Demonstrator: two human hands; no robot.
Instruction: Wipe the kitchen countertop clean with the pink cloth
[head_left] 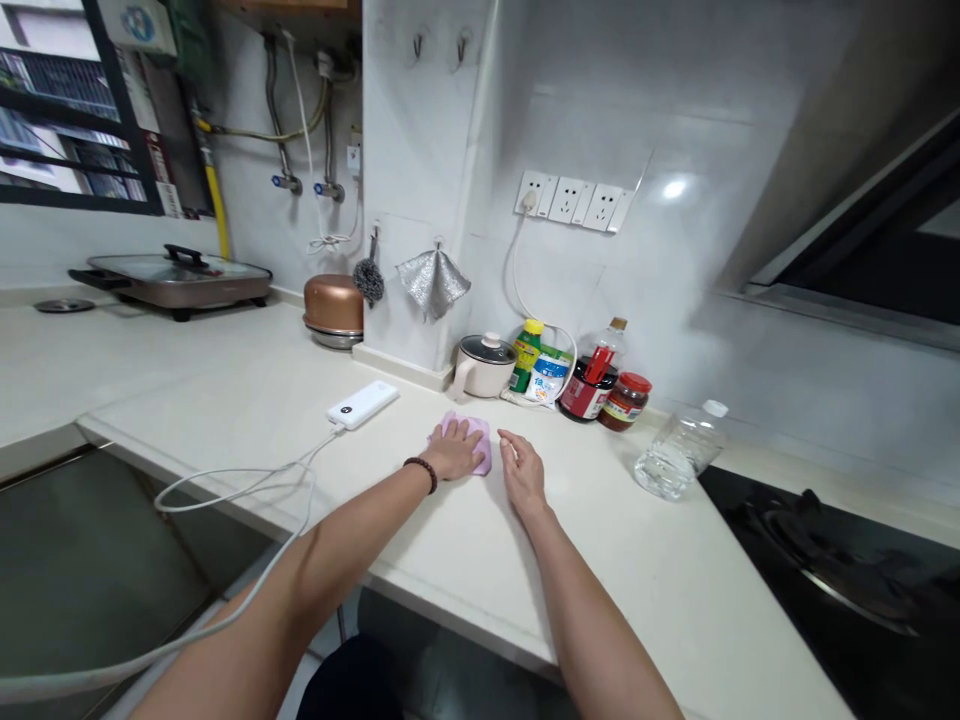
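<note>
My left hand (454,452) lies flat on a folded pink cloth (481,434), pressing it against the white countertop (420,520). Its fingers are spread, and a dark beaded bracelet circles the wrist. Just right of the cloth, my right hand (523,470) rests with its side near the counter, thumb and fingers apart and a little bent. Nothing shows in it, and a small gap separates it from the cloth. Behind both hands stands a small cream pot (486,368) with a glass lid.
A white power bank (364,405) with a cable (300,465) lies to the left. Along the wall are a green bottle (526,352), a packet (549,375), a dark jar (587,390) and a red-lidded jar (625,402). A clear bottle (679,455) stands near the gas stove (832,570).
</note>
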